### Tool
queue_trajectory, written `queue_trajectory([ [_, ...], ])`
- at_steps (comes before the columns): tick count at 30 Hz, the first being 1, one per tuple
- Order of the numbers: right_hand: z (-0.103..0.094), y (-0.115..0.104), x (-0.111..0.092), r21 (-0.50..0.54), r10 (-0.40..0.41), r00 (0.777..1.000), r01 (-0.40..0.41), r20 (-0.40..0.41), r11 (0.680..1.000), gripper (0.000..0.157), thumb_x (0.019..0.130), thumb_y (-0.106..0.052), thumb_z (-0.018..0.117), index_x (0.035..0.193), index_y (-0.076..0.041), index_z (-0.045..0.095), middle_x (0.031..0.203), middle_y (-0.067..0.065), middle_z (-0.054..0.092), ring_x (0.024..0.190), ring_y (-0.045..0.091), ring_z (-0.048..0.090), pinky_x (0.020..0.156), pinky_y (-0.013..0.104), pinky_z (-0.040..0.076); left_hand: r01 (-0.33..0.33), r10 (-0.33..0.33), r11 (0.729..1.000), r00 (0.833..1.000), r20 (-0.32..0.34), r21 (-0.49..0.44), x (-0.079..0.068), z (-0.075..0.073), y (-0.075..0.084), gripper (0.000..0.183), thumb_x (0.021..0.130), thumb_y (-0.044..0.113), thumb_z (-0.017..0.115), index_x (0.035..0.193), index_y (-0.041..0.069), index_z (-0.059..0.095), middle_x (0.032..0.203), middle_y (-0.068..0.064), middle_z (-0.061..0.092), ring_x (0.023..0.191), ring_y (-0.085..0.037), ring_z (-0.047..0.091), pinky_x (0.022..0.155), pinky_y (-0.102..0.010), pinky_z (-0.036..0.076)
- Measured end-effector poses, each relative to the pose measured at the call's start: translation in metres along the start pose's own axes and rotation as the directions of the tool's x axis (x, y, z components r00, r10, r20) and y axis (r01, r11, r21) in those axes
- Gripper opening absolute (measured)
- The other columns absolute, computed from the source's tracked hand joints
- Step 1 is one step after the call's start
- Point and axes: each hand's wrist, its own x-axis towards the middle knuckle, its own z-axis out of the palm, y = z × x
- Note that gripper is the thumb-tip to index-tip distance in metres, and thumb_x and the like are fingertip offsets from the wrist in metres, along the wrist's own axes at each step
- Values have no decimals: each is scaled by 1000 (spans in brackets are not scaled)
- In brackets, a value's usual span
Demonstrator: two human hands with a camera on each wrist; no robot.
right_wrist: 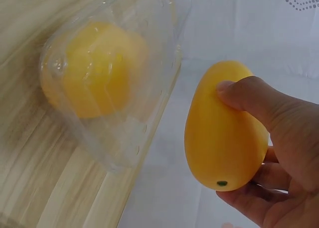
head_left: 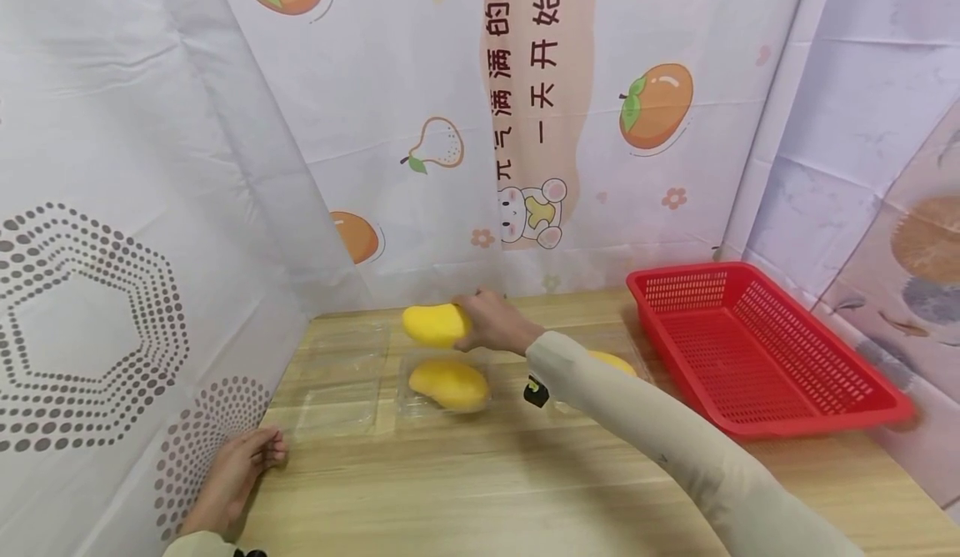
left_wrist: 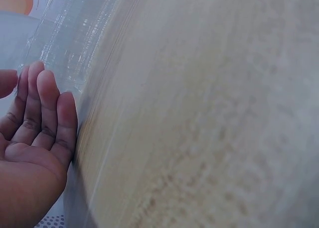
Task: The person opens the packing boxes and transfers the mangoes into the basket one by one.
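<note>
My right hand (head_left: 493,323) grips a yellow mango (head_left: 433,326), holding it in the air towards the back of the table. In the right wrist view the thumb lies across this mango (right_wrist: 224,133), and its dark green stem spot shows. Below it, a clear plastic box (head_left: 407,405) in the middle of the table has another mango (head_left: 452,385) inside. My left hand (head_left: 242,467) rests by the table's left edge with its fingers loosely bent and nothing in them. The palm of that hand (left_wrist: 37,138) shows in the left wrist view.
To the left stands another clear plastic box (head_left: 337,411) with its lid raised behind it. A further mango (head_left: 613,362) lies in a box partly hidden by my right forearm. A red plastic basket (head_left: 780,357) stands at the right. Printed cloth (head_left: 420,65) hangs around the wooden table.
</note>
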Motion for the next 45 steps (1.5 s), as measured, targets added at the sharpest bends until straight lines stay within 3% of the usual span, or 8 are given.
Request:
queue_trajectory([
  [7, 0, 10, -8, 16, -8, 1000, 9, -26, 1000, 66, 75, -33, 92, 131, -7, 67, 104, 2, 68, 89, 19, 54, 73, 31, 48, -44, 44, 999, 999, 8, -18, -3, 2, -2, 24, 109, 12, 50, 103, -4, 67, 88, -4, 70, 81, -14, 67, 77, -30, 58],
  [18, -2, 27, -18, 61, 14, 1000, -12, -27, 998, 69, 75, -30, 93, 132, -4, 65, 112, 6, 69, 95, 22, 55, 80, 35, 50, -15, 15, 1000, 1000, 5, 11, -5, 3, -3, 26, 109, 10, 44, 106, -6, 64, 90, -5, 69, 84, -16, 66, 80, -31, 57],
  [45, -24, 62, -38, 55, 33, 997, -29, -66, 998, 73, 77, -30, 92, 136, 0, 62, 114, 12, 69, 96, 26, 56, 78, 37, 51, -25, 25, 1000, 1000, -3, -6, -3, 1, -3, 26, 109, 12, 49, 107, -7, 66, 90, -4, 69, 83, -15, 68, 79, -30, 58],
])
